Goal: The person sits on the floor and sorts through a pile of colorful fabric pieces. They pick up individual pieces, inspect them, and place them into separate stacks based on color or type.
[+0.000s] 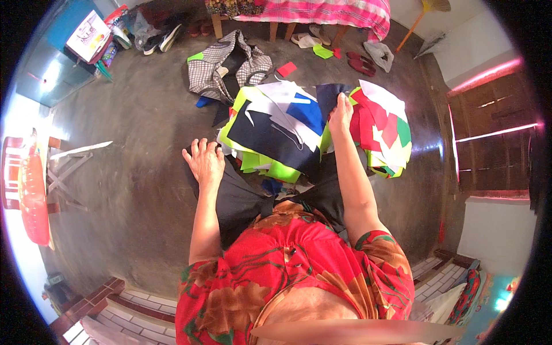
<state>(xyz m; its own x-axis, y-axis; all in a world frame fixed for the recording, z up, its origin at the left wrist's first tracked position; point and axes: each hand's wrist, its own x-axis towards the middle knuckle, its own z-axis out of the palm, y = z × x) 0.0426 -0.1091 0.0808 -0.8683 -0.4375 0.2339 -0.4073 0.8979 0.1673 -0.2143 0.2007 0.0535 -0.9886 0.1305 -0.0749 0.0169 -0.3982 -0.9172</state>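
Before my knees lies a heap of cloth scraps (259, 132) in navy, white, blue and neon yellow, with a thin grey cord looped over its top. To its right is a second, rounded bundle of scraps (391, 132) in red, white, green and yellow. My right hand (341, 115) is between the two, its fingers closed on a dark navy cloth piece (329, 96). My left hand (207, 161) lies on my left knee beside the heap, fingers spread, holding nothing. Dark trousers (238, 201) cover my legs.
A checked cloth garment (210, 72) and a red scrap (286, 69) lie on the grey floor beyond the heap. Farther off are shoes (361, 63), a plastic bag (379, 56) and a table with a pink checked cloth (339, 10). A red chair (34, 201) stands left.
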